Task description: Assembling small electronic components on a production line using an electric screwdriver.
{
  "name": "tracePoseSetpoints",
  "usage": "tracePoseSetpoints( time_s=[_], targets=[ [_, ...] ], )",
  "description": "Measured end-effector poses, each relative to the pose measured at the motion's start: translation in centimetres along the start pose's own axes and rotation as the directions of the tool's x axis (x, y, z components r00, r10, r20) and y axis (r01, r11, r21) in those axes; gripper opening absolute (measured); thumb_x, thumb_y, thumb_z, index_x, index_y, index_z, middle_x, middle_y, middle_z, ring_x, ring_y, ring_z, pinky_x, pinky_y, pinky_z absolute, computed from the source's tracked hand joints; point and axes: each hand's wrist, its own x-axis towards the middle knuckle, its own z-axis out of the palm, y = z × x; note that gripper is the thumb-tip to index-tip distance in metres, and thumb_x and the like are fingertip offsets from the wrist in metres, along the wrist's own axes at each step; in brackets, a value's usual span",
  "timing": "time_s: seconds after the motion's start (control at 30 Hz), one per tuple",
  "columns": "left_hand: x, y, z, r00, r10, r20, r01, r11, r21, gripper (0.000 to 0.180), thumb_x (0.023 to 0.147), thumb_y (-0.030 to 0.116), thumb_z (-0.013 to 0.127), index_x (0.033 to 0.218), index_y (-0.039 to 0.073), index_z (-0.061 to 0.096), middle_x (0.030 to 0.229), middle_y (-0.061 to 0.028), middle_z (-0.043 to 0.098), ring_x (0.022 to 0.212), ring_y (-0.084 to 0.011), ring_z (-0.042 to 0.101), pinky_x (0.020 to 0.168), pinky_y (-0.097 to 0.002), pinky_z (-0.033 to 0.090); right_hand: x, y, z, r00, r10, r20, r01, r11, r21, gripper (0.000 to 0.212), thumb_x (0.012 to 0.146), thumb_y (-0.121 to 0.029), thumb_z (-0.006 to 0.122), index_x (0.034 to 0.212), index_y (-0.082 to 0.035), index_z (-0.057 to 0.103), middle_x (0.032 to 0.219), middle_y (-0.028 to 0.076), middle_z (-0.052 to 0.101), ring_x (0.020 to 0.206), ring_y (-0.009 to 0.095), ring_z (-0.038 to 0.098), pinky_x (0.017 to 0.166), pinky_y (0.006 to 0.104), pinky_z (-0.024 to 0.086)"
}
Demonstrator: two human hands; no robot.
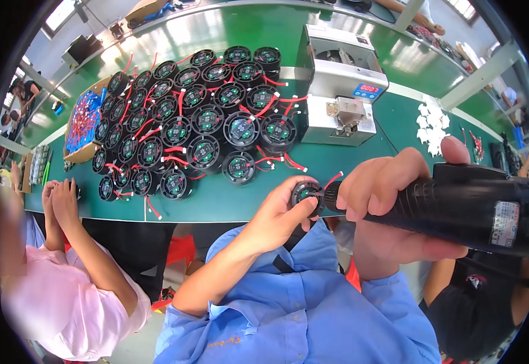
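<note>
My left hand (281, 217) is closed around a round black housing (304, 193) with a green circuit board inside. My thumb presses on its face. A red lead with a white plug (335, 181) sticks out beside it. In my right hand (386, 188) is a thick black electric screwdriver (452, 203), lying nearly level with its tip end pointing left at the housing. The bit is too small to make out, so I cannot tell whether it touches a screw. Several similar black housings (205, 151) with red leads stand in rows on the green table, beyond my left hand.
A silver screw feeder (340, 115) with a lit display stands behind my hands. White plastic parts (432, 124) lie in a pile at the right. A carton (70, 136) holds blue parts with red leads at the left. A co-worker's hands (64, 203) rest at the table's left edge.
</note>
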Motion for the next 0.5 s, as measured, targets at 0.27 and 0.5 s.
tracePoseSetpoints(
  time_s=[0.27,0.5],
  targets=[
    [0.20,-0.41,-0.38,1.000,0.013,-0.005,-0.013,1.000,0.010,0.031,0.093,0.014,0.054,0.117,-0.003,0.046,0.086,-0.0060,0.056,0.064,-0.0085,0.056,0.057,-0.0222,0.047,0.03,0.45,0.19,0.999,-0.007,0.041,0.008,1.000,-0.025,0.095,0.081,-0.072,0.046,0.146,-0.011,0.013,0.079,0.009,0.050,0.052,0.021,0.051,0.046,0.0370,0.047],
    [0.00,-0.15,-0.19,0.999,-0.005,-0.035,0.006,0.999,0.032,0.032,0.093,0.015,0.054,0.118,-0.004,0.046,0.084,-0.0066,0.057,0.062,-0.0085,0.055,0.056,-0.0225,0.047,-0.08,0.63,-0.11,0.998,0.033,0.059,-0.031,0.999,-0.023,0.094,0.081,-0.070,0.048,0.146,-0.011,0.015,0.078,0.010,0.051,0.054,0.023,0.052,0.050,0.0381,0.047]
  ],
)
